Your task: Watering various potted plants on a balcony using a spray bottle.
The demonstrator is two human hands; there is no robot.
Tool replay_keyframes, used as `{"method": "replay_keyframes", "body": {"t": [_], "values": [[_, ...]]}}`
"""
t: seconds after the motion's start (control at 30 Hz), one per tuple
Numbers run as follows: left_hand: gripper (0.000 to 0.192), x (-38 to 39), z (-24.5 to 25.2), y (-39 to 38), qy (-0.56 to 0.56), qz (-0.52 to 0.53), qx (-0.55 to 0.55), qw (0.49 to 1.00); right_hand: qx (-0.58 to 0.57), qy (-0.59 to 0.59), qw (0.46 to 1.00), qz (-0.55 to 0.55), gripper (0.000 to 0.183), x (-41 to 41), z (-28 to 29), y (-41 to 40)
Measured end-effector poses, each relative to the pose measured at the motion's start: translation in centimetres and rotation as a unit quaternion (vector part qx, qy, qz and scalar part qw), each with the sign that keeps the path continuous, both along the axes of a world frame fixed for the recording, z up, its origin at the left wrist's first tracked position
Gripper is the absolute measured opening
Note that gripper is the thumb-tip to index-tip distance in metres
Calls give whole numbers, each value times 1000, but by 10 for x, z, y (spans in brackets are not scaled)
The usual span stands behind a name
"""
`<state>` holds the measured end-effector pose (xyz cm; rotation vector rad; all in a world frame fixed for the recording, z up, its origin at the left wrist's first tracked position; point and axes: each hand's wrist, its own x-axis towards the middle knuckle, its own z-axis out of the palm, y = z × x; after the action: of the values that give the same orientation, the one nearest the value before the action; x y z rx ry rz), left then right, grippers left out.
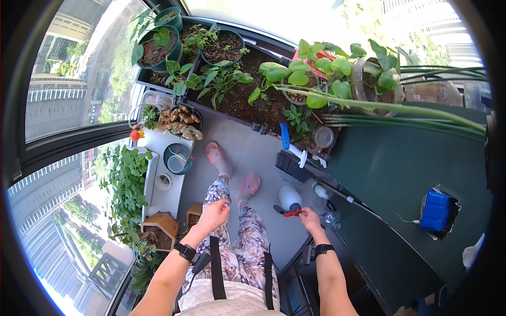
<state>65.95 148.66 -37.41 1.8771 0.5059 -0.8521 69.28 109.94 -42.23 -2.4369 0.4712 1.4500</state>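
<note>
My right hand [311, 219] grips a spray bottle by the red part of its head; the fingertips are partly hidden there. The spray bottle [289, 196] has a rounded white body and a dark top, and it is seen from above over the grey tiles. Whether its base touches the floor I cannot tell. My left hand [215, 215] hangs over my left thigh, fingers loosely curled, with nothing visible in it. A small white bottle [320, 190] and a clear plastic bottle [331, 219] are close beyond my right hand.
A long soil planter [253, 67] with leafy plants lines the window. A black brush [293, 166] and a blue-handled tool [284, 136] lie by its corner. The dark green tabletop [379, 158] is at right. A white bench [168, 199] at left holds pots and ginger roots [180, 120].
</note>
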Motion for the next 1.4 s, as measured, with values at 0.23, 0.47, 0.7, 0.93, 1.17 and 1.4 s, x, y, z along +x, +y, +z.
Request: {"method": "replay_keyframes", "body": {"t": [0.23,0.47,0.7,0.93,1.17,1.4], "values": [[28,35,14,65,-40,58,31,997,219,-204,952,-55,22,145,40,158],[26,86,36,145,-67,192,-1,979,377,-257,884,-101,21,305,39,316],[25,157,74,196,-50,317,-108,941,321,-236,909,-121,24,429,9,402],[26,231,77,225,-71,325,-139,933,224,-286,932,24,29,481,-51,458],[24,285,21,227,-69,386,-204,897,143,-189,967,96,39,504,-95,483],[26,337,-56,210,-75,474,-264,837,326,-78,940,-67,20,493,-98,470]]}}
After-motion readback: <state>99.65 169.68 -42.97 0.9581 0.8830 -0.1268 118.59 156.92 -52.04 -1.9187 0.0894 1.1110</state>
